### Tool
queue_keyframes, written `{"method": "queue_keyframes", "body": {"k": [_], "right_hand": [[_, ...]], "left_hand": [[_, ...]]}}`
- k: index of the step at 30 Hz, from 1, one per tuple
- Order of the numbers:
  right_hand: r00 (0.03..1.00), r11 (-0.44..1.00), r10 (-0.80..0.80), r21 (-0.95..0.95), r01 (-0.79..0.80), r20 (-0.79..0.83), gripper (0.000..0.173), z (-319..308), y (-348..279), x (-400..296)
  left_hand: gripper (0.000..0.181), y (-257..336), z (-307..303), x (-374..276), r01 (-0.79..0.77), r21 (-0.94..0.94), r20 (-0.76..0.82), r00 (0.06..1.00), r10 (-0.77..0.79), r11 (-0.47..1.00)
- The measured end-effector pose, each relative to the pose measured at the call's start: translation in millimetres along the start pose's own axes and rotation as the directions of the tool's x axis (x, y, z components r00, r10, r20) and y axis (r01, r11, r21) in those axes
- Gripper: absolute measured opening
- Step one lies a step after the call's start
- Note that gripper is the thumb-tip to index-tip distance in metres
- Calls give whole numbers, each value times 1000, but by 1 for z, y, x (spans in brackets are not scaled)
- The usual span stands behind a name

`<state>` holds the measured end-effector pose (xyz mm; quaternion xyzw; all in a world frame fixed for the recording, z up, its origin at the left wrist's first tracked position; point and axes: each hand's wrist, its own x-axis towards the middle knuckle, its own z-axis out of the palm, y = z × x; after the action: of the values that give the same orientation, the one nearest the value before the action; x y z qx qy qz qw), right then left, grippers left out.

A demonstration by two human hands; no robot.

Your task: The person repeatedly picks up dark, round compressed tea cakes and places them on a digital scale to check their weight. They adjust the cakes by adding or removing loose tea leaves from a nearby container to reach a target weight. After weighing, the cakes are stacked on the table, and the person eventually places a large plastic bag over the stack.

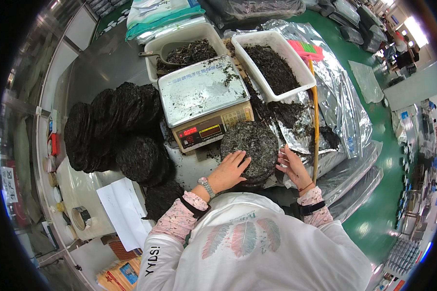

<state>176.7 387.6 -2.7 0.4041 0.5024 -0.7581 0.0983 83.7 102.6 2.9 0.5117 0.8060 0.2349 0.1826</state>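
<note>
A stack of round, dark dried seaweed cakes [250, 140] lies right before me, in front of the digital scale [204, 96]. My left hand [227, 172] rests on the near left part of the top cake, fingers spread. At the stack's right edge is my right hand [293, 167], its fingers apart and slightly bent; whether they touch the rim I cannot tell. Only flakes of seaweed lie on the scale's metal pan, and its red display is lit. More cakes stand in large piles [113, 123] to the left.
Behind the scale are a white tub [151, 69] holding seaweed scraps and a scoop [164, 54], and another scrap-filled tub [307, 82]. A yellow-handled broom [316, 123] leans over foil sheeting [335, 98] at the right. White paper [122, 211] and a tape roll [81, 217] lie left.
</note>
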Motion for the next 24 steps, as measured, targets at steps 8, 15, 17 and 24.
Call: {"method": "queue_keyframes", "body": {"k": [8, 15, 17, 24], "right_hand": [[1000, 999, 19, -44, -18, 18, 45, -5, 5, 3], [998, 998, 48, -51, -46, 29, 39, 0, 2, 1], [1000, 999, 24, -27, -24, 15, 37, 0, 2, 1], [998, 999, 4, 40, -6, 57, 42, 13, 9, -2]], "left_hand": [[41, -9, -45, -17, 124, -455, -433, 835, -341, 882], [66, -105, -77, -20, 260, -603, -657, 374, -654, 754], [77, -62, -61, -11, 258, -347, -757, 490, -431, 902], [93, 13, 15, -9, 91, 120, -77, 994, -82, 989]]}}
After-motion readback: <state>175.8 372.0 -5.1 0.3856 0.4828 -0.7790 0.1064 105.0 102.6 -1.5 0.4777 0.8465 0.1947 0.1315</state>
